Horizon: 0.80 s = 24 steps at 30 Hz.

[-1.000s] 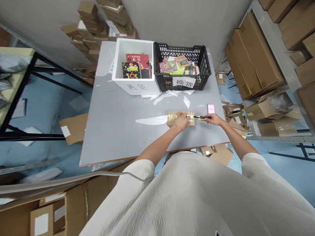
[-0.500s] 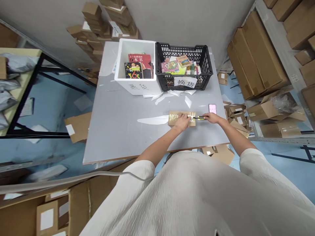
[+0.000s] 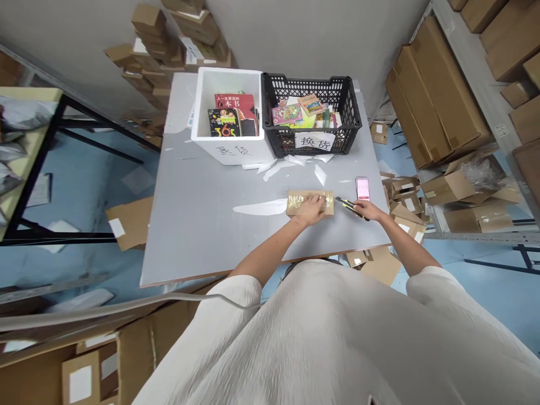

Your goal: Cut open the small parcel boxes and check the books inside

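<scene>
A small taped cardboard box (image 3: 295, 202) lies on the grey table (image 3: 189, 225) near its front edge. My left hand (image 3: 311, 210) rests on top of the box, its fingers curled over the tape. To the right of the box, my right hand (image 3: 368, 210) is closed around a black and yellow utility knife (image 3: 349, 206). The knife's tip points up and left, a little apart from the box. Just above my right hand lies a phone (image 3: 362, 188) with a pink screen.
Behind stand a white foam box (image 3: 232, 147) and a black crate (image 3: 312, 130), both holding books. Paper scraps (image 3: 320, 175) lie in front of them. A white strip (image 3: 259, 208) is left of the box. Cardboard boxes (image 3: 453, 180) fill the right side.
My right hand has moved right and slightly down with the knife, whose tip has come away from the box. The knife now slants. My left hand stays on the box.
</scene>
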Available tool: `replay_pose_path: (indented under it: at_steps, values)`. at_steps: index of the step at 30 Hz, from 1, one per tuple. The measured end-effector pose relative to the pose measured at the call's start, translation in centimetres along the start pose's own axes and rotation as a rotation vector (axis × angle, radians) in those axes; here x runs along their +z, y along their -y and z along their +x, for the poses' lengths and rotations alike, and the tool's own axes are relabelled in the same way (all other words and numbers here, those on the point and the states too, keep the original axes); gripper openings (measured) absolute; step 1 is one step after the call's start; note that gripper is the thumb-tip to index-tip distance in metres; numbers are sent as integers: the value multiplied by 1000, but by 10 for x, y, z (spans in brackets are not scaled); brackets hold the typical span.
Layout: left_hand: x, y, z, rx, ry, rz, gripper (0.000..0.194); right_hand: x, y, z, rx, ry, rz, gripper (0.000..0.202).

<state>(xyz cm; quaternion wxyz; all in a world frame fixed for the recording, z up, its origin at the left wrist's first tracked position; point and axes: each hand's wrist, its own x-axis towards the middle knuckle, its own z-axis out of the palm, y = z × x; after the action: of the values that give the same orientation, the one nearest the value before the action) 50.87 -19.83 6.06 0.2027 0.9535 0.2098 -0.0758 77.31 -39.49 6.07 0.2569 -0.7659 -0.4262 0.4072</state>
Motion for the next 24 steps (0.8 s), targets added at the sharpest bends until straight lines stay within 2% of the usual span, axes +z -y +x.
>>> replay_pose_path:
  at_steps: [3, 5, 8, 11, 17, 24]
  values:
    - [-1, -4, 3, -76, -30, -21, 54, 2, 4, -5, 26, 50, 83, 45]
    - [0, -5, 6, -98, -32, -17, 62, 4, 9, -9, -14, 5, 78, 46]
    - [2, -6, 13, -113, -46, -28, 75, 8, 16, -16, -107, -41, -37, 43]
    - [2, -5, 20, -114, -52, -38, 76, 11, 21, -20, -192, -46, -188, 37]
    - [-5, 0, 27, -161, -11, -55, 73, 15, 24, -19, -206, -23, -323, 40]
    - [-1, -1, 17, -56, -57, -1, 74, 17, 20, -14, -221, -24, -331, 41]
